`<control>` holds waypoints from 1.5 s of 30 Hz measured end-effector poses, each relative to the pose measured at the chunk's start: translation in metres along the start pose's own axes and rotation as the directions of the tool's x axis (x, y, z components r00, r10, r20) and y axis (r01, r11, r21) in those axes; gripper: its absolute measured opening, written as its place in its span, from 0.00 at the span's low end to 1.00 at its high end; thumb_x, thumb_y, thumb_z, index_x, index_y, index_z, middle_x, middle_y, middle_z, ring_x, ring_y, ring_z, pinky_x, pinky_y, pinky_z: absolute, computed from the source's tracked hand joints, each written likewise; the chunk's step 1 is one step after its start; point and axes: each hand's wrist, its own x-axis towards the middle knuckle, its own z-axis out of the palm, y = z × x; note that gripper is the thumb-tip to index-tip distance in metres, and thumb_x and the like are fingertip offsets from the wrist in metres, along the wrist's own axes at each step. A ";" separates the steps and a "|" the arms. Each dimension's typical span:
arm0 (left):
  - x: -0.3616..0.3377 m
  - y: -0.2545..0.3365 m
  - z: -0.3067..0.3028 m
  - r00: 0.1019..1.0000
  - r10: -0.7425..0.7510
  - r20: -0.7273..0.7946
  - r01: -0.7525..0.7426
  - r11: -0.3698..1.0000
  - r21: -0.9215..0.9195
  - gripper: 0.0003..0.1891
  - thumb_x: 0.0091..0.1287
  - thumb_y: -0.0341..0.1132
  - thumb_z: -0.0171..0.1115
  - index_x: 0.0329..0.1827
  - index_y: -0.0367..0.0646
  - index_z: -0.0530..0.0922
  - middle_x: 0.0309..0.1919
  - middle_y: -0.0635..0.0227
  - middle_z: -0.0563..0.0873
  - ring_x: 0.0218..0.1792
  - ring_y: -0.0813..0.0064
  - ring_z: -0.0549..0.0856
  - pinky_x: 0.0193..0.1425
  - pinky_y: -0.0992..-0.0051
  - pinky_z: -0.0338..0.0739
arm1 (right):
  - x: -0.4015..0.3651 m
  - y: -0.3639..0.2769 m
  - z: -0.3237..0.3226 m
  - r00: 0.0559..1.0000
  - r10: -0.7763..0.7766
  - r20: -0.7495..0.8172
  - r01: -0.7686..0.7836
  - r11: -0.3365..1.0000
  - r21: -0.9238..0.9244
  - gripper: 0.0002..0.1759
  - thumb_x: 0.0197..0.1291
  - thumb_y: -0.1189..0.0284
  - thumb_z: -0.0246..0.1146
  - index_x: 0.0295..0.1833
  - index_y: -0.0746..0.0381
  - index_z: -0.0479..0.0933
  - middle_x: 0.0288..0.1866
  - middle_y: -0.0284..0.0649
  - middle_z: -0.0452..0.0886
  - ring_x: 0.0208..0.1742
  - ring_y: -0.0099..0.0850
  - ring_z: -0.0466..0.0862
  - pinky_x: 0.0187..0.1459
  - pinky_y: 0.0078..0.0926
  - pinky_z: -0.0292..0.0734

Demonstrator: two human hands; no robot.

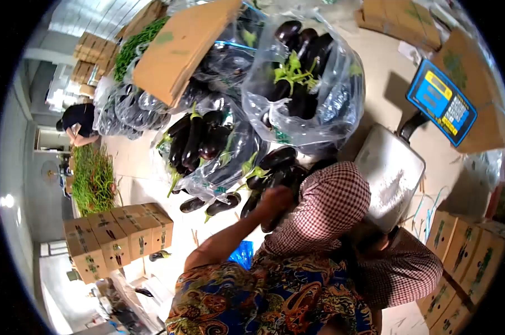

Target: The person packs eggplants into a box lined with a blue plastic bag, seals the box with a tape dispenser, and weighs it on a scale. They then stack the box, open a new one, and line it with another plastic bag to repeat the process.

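Note:
My left hand (277, 200) reaches down into a loose pile of dark purple eggplants (283, 177) beside my bent knee. Its fingers are curled against an eggplant in the pile and partly hidden. My right hand cannot be made out; my checked trouser legs and patterned shirt fill that side. Left of the pile, an opened clear plastic bag (238, 162) lies on its side with eggplants (199, 139) showing at its mouth. A fuller clear bag (342, 120) of eggplants stands beyond the pile. Two loose eggplants (222, 205) lie on the floor nearby.
A scale (389, 173) with a metal platform and blue display (442, 103) stands at right. Printed cartons (115, 237) are stacked at left, more cartons (459, 257) at lower right. A cardboard sheet (182, 50) leans over bags. Another person (79, 123) bends near green peppers (93, 178).

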 end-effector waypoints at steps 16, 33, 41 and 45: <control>0.040 0.209 -0.322 0.410 0.632 -0.657 0.247 0.617 0.748 0.10 0.57 0.34 0.65 0.40 0.42 0.82 0.35 0.50 0.86 0.40 0.47 0.84 0.44 0.55 0.77 | -0.009 -0.052 0.058 0.982 -0.060 0.179 0.071 0.996 -0.052 0.17 0.66 0.67 0.61 0.56 0.65 0.77 0.44 0.37 0.83 0.36 0.25 0.78 0.39 0.24 0.76; -0.008 0.247 -0.240 0.503 0.818 -0.280 0.155 0.234 0.960 0.08 0.57 0.29 0.62 0.38 0.40 0.75 0.31 0.52 0.81 0.30 0.48 0.82 0.31 0.55 0.77 | -0.017 -0.060 0.069 0.974 -0.078 0.214 0.084 0.996 -0.020 0.16 0.66 0.68 0.61 0.56 0.64 0.77 0.43 0.36 0.83 0.35 0.23 0.77 0.39 0.23 0.75; -0.003 0.173 -0.227 0.814 -0.079 -0.576 -0.458 0.523 -0.719 0.22 0.69 0.47 0.61 0.60 0.45 0.70 0.52 0.65 0.80 0.49 0.67 0.82 0.51 0.66 0.80 | -0.020 -0.067 0.090 0.965 -0.126 0.229 0.115 0.991 0.062 0.16 0.66 0.68 0.61 0.56 0.63 0.77 0.43 0.35 0.83 0.35 0.23 0.77 0.39 0.23 0.74; 0.023 0.202 -0.242 0.803 0.031 -0.596 -0.520 0.526 -0.673 0.23 0.70 0.36 0.59 0.65 0.36 0.68 0.57 0.60 0.80 0.55 0.62 0.82 0.57 0.62 0.80 | -0.028 -0.068 0.101 0.960 -0.148 0.238 0.129 0.987 0.094 0.16 0.66 0.69 0.61 0.56 0.63 0.78 0.43 0.34 0.83 0.34 0.22 0.76 0.39 0.23 0.74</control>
